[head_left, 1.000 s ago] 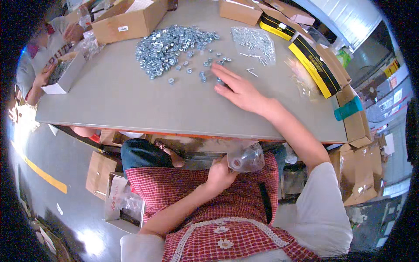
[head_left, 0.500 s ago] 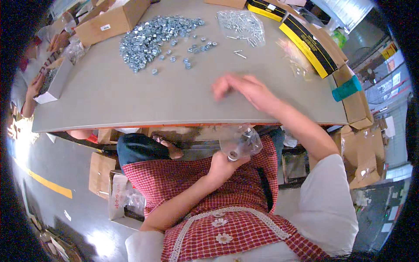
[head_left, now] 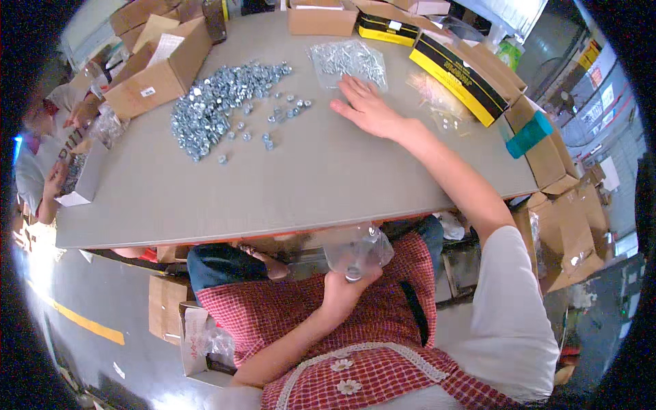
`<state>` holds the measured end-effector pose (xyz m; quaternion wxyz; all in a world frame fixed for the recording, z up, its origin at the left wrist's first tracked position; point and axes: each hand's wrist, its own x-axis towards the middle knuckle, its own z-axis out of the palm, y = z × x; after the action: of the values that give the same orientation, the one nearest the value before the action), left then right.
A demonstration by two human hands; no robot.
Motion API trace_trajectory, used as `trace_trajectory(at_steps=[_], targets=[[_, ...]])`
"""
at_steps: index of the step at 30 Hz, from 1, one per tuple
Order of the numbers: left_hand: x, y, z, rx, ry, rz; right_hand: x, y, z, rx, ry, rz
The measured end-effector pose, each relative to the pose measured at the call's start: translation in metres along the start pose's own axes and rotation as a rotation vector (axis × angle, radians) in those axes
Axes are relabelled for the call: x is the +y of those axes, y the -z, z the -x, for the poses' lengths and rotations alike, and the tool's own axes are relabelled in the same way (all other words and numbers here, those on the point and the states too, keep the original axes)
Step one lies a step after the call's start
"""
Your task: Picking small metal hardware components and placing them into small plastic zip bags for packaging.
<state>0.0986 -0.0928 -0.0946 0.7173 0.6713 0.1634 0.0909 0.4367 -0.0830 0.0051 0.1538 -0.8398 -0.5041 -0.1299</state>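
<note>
My left hand (head_left: 344, 294), low over my lap, is closed round the lower part of a small clear plastic bag (head_left: 362, 246). A round metal piece (head_left: 353, 274) shows in the bag beside the fingers. My right hand (head_left: 372, 111) reaches over the table, palm down and fingers spread. Its fingertips are at the near edge of a heap of small silvery screws (head_left: 350, 59) lying on a flat clear plastic sheet or bag; whether they touch it I cannot tell. Left of that hand spreads a large pile of round metal nut-like pieces (head_left: 205, 113), with several loose ones nearby.
Clear plastic bags (head_left: 441, 96) lie right of my right hand, beside a black and yellow box (head_left: 465, 78). A teal roll (head_left: 529, 135) rests on a cardboard box at the right edge. Another cardboard box (head_left: 154, 78) stands far left. A co-worker's hand (head_left: 55, 179) is at a white box (head_left: 85, 179).
My right hand has moved away from me toward the screws, and its fingers have spread. My left hand still holds the bag. The view has shifted, tilting the table.
</note>
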Motion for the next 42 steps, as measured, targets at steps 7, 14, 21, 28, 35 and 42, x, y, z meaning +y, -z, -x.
trace_trajectory(at_steps=[7, 14, 21, 28, 35, 42], targets=[[-0.007, 0.005, -0.007, 0.028, -0.091, -0.111, -0.009, 0.012, -0.003, -0.165, 0.184, 0.152], [-0.012, 0.002, -0.011, 0.016, -0.111, -0.159, -0.021, 0.034, 0.044, -0.23, 0.141, -0.052], [-0.012, 0.004, -0.006, 0.02, -0.064, -0.032, 0.001, 0.028, 0.04, -0.195, -0.214, 0.158], [-0.022, 0.006, -0.007, -0.028, -0.032, -0.06, -0.02, 0.04, 0.079, -0.138, -0.051, 0.08], [-0.022, 0.003, -0.008, -0.017, 0.03, -0.037, -0.019, 0.029, 0.046, -0.074, -0.203, -0.567], [-0.023, 0.009, -0.014, 0.079, -0.191, -0.145, -0.083, 0.046, 0.107, -0.242, 0.133, -0.507]])
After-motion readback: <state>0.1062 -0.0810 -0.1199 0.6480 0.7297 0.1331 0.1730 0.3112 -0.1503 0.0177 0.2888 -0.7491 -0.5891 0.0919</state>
